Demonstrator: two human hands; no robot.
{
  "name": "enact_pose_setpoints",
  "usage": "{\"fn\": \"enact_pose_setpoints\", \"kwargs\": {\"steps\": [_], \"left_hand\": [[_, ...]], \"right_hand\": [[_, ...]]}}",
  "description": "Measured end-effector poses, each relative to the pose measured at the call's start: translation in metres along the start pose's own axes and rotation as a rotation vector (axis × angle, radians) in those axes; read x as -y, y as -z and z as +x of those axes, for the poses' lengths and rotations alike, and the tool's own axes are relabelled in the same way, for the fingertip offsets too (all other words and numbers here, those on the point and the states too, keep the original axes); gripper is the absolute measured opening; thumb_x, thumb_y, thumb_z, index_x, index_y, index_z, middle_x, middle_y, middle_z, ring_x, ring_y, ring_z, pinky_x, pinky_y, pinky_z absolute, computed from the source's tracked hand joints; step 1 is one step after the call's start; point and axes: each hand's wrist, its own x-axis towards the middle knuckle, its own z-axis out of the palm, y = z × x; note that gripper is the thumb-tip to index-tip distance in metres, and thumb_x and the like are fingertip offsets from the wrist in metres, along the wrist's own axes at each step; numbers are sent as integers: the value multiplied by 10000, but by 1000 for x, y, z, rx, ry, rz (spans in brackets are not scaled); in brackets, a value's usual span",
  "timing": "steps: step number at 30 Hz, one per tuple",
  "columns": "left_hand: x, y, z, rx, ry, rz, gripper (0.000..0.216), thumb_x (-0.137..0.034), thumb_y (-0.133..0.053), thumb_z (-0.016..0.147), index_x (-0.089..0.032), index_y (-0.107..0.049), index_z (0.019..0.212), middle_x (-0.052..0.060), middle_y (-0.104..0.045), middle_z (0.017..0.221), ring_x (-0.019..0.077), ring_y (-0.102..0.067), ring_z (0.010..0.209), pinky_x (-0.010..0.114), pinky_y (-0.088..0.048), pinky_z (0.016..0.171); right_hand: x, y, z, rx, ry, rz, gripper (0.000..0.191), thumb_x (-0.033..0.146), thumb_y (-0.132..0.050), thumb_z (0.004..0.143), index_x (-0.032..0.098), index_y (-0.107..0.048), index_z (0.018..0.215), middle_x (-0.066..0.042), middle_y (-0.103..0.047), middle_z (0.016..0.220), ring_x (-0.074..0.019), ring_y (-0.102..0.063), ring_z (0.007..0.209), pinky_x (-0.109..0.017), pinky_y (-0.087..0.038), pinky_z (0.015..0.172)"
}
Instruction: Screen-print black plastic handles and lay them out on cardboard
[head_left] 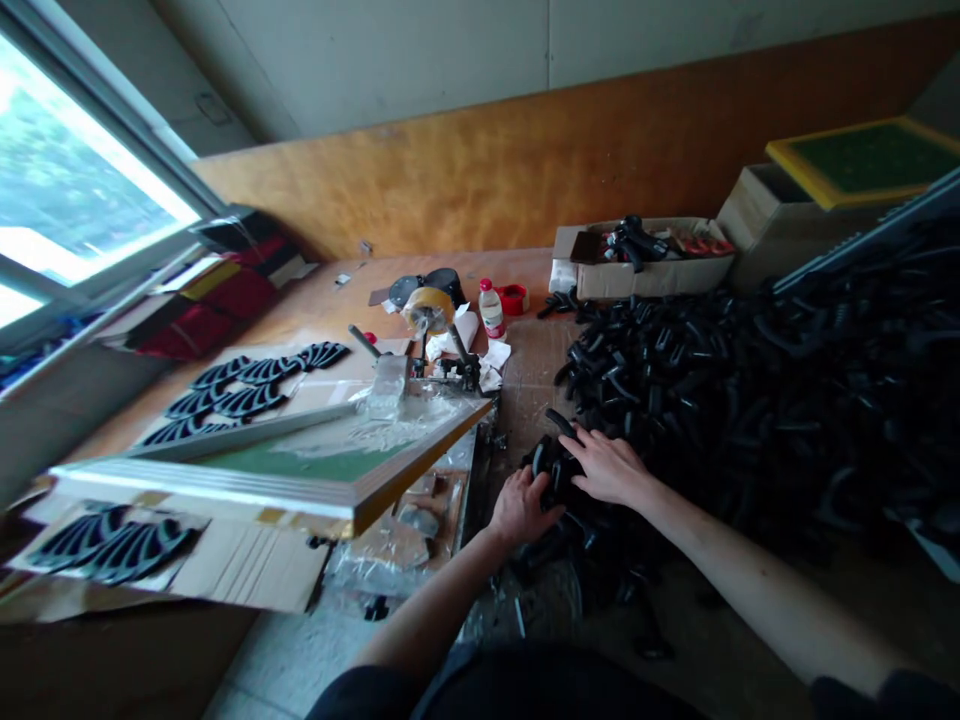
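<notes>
A big heap of black curved plastic parts (757, 390) covers the right half of the wooden bench. At its near-left edge both my hands rest on a small cluster of these parts (553, 470). My left hand (519, 505) curls its fingers round the cluster from the left. My right hand (609, 465) lies over the top of the cluster with fingers stretched forward and slightly apart. More loose black parts (555, 545) lie just below my hands.
A raised screen-printing frame (300, 465) on a hinge clamp (450, 370) stands left of my hands. Printed black fan-shaped pieces (247, 385) lie on cardboard beyond it. A tape roll (426, 305), a small bottle (491, 308), an open carton (637, 262) and a yellow-framed screen (862, 160) sit behind.
</notes>
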Motion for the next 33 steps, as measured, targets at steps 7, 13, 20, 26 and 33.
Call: {"fn": "enact_pose_setpoints", "kwargs": {"steps": [7, 13, 20, 26, 33], "left_hand": [[4, -4, -36, -5, -137, 24, 634, -416, -663, 808, -258, -487, 1396, 162, -420, 1475, 328, -499, 1274, 492, -403, 1068], [13, 3, -60, 19, -119, -54, 601, -357, -673, 820, -303, -504, 1395, 142, -454, 1472, 311, -494, 1314, 469, -445, 1061], [55, 31, -95, -36, -211, -205, 464, -308, -637, 853, -201, -589, 1302, 149, -548, 1412, 244, -520, 1312, 407, -444, 1092], [147, 82, -141, -112, -263, -351, 275, -312, -562, 908, -204, -684, 1129, 101, -665, 1266, 201, -638, 1155, 349, -503, 1017], [274, 119, -193, -124, -38, -483, 237, -312, -506, 937, -225, -714, 1008, 62, -719, 1121, 185, -687, 1009, 313, -543, 904]], "right_hand": [[-1, -8, -45, -110, -196, 237, 477, 435, -598, 858, 360, -590, 1329, -44, -516, 1447, -293, -471, 1308, -454, -468, 971], [-8, -18, -45, -433, -342, 554, 318, 396, -516, 893, 324, -742, 1104, -39, -688, 1214, -268, -615, 1155, -415, -468, 1001], [2, -36, -35, -623, -379, 875, 437, 401, -585, 837, 266, -672, 1243, -45, -713, 1171, -278, -597, 1197, -470, -406, 1086], [56, -39, -29, -858, -602, 970, 777, 370, -749, 677, 316, -490, 1407, -82, -645, 1224, -260, -696, 877, -407, -607, 735], [204, -63, 8, -621, -521, 1342, 567, 324, -769, 625, 268, -565, 1151, -8, -643, 960, -214, -684, 823, -370, -582, 711]]}}
